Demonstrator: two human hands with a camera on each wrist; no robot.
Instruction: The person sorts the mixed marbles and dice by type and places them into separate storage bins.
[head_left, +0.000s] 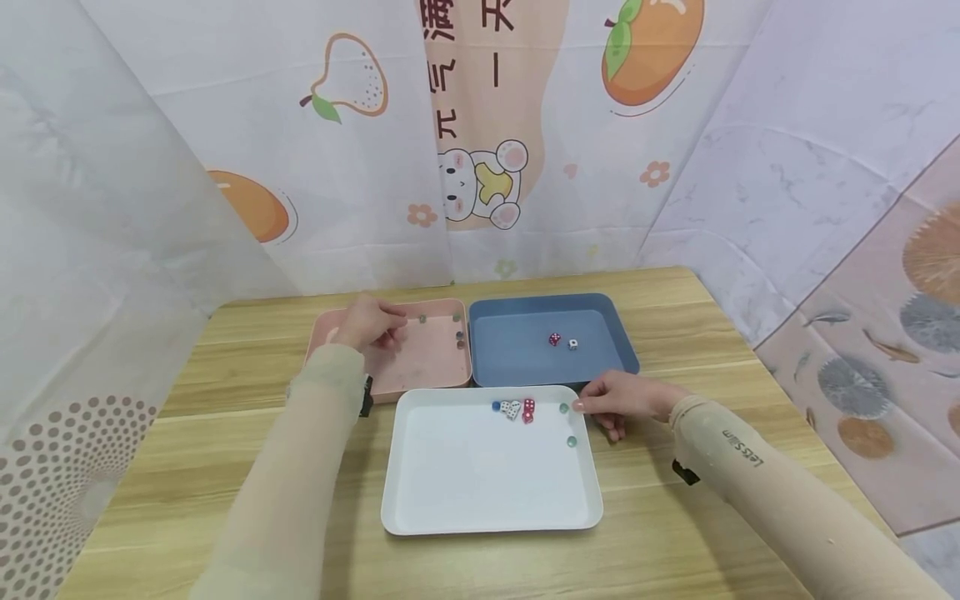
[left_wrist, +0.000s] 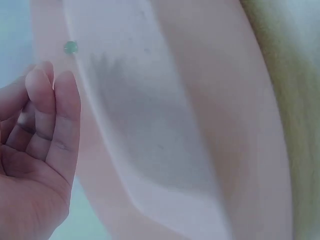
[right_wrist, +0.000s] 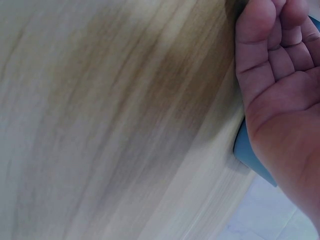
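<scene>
My left hand (head_left: pixel 370 322) is over the pink tray (head_left: pixel 420 382), fingers loosely bent, with nothing visible held. Just past its fingertips in the head view lies a green marble (head_left: pixel 422 318); in the left wrist view a small green marble (left_wrist: pixel 71 47) sits beyond the fingers. My right hand (head_left: pixel 618 398) is at the right rim of the white tray (head_left: pixel 487 521), forefinger reaching over the rim beside a green marble (head_left: pixel 564 408). Another green marble (head_left: pixel 572 442) lies lower in that tray. The right wrist view shows the palm and bent fingers; the fingertips are partly cut off.
The white tray's far side has white dice (head_left: pixel 513 410), red dice (head_left: pixel 528 406) and a blue marble (head_left: pixel 496 406). A blue tray (head_left: pixel 510 350) behind holds a red die (head_left: pixel 555 339) and a white die (head_left: pixel 573 344). Several marbles (head_left: pixel 460 335) line the pink tray's right side.
</scene>
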